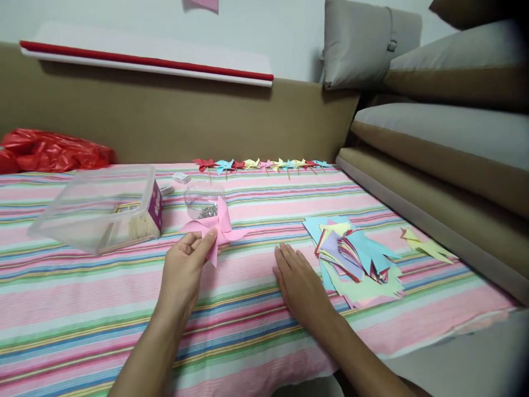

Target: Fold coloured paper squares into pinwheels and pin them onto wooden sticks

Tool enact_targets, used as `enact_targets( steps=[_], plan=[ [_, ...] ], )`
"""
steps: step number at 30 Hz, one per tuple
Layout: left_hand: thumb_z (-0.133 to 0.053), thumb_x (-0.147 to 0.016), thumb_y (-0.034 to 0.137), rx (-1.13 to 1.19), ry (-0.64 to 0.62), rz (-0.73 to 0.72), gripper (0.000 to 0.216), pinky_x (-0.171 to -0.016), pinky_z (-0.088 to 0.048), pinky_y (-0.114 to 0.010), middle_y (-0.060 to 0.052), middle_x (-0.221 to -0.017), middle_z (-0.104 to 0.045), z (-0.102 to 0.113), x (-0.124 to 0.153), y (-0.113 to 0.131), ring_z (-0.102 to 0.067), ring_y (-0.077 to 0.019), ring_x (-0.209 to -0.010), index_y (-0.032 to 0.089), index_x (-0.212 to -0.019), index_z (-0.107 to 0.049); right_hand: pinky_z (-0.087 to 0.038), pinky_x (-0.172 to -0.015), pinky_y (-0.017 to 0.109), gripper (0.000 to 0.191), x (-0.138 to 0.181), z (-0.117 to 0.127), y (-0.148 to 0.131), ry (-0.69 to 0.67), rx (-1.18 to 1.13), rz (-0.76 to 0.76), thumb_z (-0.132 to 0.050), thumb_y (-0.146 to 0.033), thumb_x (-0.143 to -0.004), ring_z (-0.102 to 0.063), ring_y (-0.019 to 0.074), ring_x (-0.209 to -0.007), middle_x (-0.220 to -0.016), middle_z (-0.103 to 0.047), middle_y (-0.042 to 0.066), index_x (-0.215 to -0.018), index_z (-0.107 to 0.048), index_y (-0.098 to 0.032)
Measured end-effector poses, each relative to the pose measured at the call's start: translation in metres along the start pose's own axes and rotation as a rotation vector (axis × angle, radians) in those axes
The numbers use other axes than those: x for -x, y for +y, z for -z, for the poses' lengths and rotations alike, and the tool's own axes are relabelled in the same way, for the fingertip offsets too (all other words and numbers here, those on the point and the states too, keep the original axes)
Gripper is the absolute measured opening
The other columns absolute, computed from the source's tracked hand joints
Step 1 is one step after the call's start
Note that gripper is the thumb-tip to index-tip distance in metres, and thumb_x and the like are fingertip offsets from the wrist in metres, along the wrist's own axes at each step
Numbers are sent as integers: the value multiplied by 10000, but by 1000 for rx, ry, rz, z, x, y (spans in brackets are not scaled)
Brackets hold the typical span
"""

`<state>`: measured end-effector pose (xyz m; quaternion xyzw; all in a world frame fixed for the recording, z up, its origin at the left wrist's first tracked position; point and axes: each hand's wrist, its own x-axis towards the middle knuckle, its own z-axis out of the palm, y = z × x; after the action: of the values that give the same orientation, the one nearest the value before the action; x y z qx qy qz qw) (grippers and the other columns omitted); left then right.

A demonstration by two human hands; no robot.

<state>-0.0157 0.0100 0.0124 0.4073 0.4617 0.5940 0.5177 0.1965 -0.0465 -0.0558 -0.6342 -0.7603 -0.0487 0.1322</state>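
A pink paper pinwheel (223, 223) with folded blades is pinched at its centre by the thumb and fingers of my left hand (188, 262). It is held just in front of a clear round tub (204, 193) of small metal pins (209, 211). My right hand (300, 281) rests flat on the striped cloth (248, 309), fingers stretched out and nothing in it. Just right of that hand lies a pile of cut paper sheets (347, 259) in blue, yellow, purple, green and pink. No stick shows on the pink pinwheel.
A clear plastic box (88, 204) with wooden sticks (140, 226) stands at left, near small white boxes (181, 177). Several finished pinwheels (252, 164) line the back edge. A yellow cut paper (427, 246) lies at right, beside stacked cushions (446, 143). A red plastic bag (53, 151) sits far left.
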Motion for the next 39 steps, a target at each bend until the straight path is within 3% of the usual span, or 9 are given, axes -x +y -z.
enact_targets(
  steps=[3, 6, 8, 12, 16, 20, 25, 30, 39],
  plan=[
    [-852, -730, 409, -25, -20, 12, 370, -553, -361, -209, 38, -616, -537, -4, 4, -3, -455, -97, -569, 176, -668, -571, -434, -1163, 456, 439, 1, 8, 1, 31, -49, -12, -376, -213, -1039, -524, 301, -1395, -1472, -569, 190, -1400, -563, -47],
    [-808, -782, 432, -110, -55, -5, 373, -568, -347, -223, 42, -612, -539, -8, 12, -3, -443, -102, -571, 183, -661, -558, -593, -922, 411, 312, 1, 24, 4, 19, -145, -129, -453, -206, -1010, -717, 290, -1136, -1241, -745, 127, -1184, -709, -164],
    [-778, -806, 458, -194, -66, -49, 379, -578, -341, -240, 32, -617, -553, -11, 17, -3, -453, -116, -584, 185, -650, -566, -606, -771, 388, 268, -1, 38, 7, 47, -241, -208, -487, -188, -988, -772, 275, -921, -1037, -807, 79, -1028, -751, -214],
    [-723, -860, 453, -318, -73, -145, 347, -595, -334, -252, 22, -646, -552, -15, 25, -5, -467, -133, -629, 188, -690, -580, -600, -775, 338, 162, -10, 60, 2, 247, -779, -259, -605, -256, -947, -767, 230, -904, -990, -809, 43, -1007, -754, -234],
    [-651, -928, 434, -411, -117, -208, 277, -632, -359, -248, 12, -727, -577, -19, 30, -14, -481, -135, -690, 183, -819, -609, -601, -697, 288, 153, -17, 68, -18, 225, -1320, -272, -706, -365, -892, -750, 188, -771, -791, -773, 17, -939, -741, -223],
    [-648, -930, 450, -398, -155, -203, 306, -592, -336, -241, 42, -653, -489, -23, 34, -22, -428, -117, -636, 186, -798, -571, -481, -562, 242, 59, -22, 68, -31, 297, -1202, -147, -737, -271, -867, -605, 122, -634, -765, -697, 0, -857, -761, -217],
    [-651, -933, 446, -340, -176, -188, 344, -600, -353, -239, 47, -636, -486, -25, 39, -21, -442, -112, -627, 195, -748, -506, -392, -554, 257, 79, -22, 69, -33, 353, -938, -37, -683, -169, -906, -480, 100, -587, -762, -653, -8, -877, -753, -191],
    [-652, -936, 436, -318, -191, -191, 332, -611, -370, -236, 45, -638, -513, -27, 42, -19, -468, -111, -629, 196, -757, -510, -408, -598, 256, 112, -22, 69, -32, 404, -867, 33, -661, -131, -922, -509, 102, -619, -818, -659, 6, -884, -749, -188],
    [-667, -930, 412, -281, -218, -211, 312, -606, -386, -230, 41, -644, -556, -29, 43, -15, -485, -106, -620, 188, -756, -538, -419, -624, 255, 148, -24, 69, -28, 420, -843, 87, -648, -116, -929, -533, 125, -751, -886, -511, 26, -893, -769, -193]
  ],
)
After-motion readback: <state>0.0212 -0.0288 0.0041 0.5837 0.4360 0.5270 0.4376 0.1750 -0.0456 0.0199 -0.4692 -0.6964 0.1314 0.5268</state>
